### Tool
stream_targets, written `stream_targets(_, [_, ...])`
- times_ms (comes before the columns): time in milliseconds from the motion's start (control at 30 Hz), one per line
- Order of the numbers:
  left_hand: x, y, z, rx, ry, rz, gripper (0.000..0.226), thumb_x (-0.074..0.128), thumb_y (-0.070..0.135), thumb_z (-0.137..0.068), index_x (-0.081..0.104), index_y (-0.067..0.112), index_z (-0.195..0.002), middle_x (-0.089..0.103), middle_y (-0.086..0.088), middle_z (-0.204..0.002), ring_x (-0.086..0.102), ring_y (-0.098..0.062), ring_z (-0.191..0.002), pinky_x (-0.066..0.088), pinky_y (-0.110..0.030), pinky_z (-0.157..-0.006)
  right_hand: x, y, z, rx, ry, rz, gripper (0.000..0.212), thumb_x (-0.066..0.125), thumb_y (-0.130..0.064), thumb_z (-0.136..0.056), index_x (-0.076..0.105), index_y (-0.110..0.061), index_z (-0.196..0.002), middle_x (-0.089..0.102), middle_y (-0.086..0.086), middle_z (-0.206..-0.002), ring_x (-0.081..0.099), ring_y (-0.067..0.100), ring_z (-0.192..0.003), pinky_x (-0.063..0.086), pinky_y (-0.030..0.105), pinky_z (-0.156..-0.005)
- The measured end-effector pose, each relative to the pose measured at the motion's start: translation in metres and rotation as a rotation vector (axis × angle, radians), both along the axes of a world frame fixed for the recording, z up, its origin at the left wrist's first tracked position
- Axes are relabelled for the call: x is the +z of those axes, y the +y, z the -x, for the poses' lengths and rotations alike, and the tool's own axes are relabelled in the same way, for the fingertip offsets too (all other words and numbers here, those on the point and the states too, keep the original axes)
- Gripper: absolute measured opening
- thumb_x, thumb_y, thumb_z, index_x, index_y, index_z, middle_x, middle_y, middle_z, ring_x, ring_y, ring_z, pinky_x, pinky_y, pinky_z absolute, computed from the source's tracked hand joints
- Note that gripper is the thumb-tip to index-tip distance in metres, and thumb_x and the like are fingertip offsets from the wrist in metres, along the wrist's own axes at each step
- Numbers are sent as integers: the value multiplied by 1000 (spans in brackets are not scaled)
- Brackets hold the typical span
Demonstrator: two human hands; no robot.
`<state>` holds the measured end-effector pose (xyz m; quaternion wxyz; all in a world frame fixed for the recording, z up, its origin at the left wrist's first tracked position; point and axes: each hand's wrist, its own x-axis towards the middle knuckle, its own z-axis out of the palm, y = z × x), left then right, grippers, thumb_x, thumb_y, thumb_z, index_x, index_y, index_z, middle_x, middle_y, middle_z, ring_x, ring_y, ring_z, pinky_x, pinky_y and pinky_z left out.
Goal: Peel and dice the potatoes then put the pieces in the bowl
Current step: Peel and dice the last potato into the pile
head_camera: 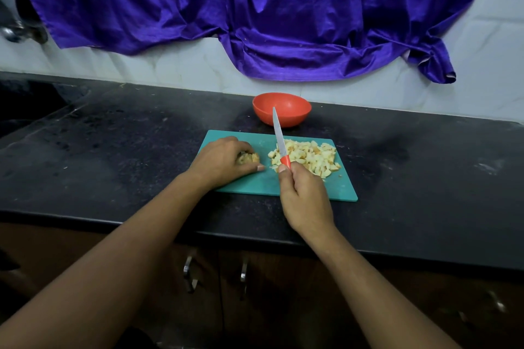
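Gripping the orange-handled steel knife (279, 139), the right hand (304, 198) points its blade away toward the round orange bowl (283, 109), while the left hand (224, 161) curls over a brownish potato chunk (251, 158) on the teal plastic cutting board (340, 187). Pale diced potato pieces (309, 157) heap on the board's right half. Open speckled black stone counter (113, 150) flanks it, with a purple cloth (255, 8) draped behind.

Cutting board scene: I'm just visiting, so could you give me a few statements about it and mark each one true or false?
1. The right hand holds a knife with a red handle. True.
2. The diced potato pieces are in the bowl. False: they lie heaped on the cutting board.
3. The left hand grips a potato chunk on the board. True.
4. The bowl is blue and stands on the board. False: it is red and stands on the counter behind the board.
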<state>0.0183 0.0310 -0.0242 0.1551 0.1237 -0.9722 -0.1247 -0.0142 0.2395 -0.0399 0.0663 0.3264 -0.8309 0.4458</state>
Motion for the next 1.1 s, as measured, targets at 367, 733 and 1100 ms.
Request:
stream_targets(367, [4,-25,21,-95,34,-37,40,74,63,-82,75,36,-111,62,7,-101,59,-12,-95,36,-28,-75,-1,0,4,11,-50,20,35,44,-40,-109,51,-27,-77,52,-6,-64,46,7,-54,34,26,-52])
stream_targets(733, [5,-15,14,-20,89,81,65,70,72,-79,63,37,-132,50,10,-120,56,-11,-99,47,-34,-77,-3,-1,5,17,-51,33,35,46,-39,-108,51,-27,-76,51,-6,-63,45,7,-53,35,27,-51])
stream_targets(1100, [17,7,22,-125,19,125,21,66,35,-95,74,34,-114,74,13,-106,62,-11,-98,55,-39,-81,-2,-1,5,11,-51,36,36,45,-39,-108,50,-25,-76,50,-6,-62,44,6,-52,34,25,-50])
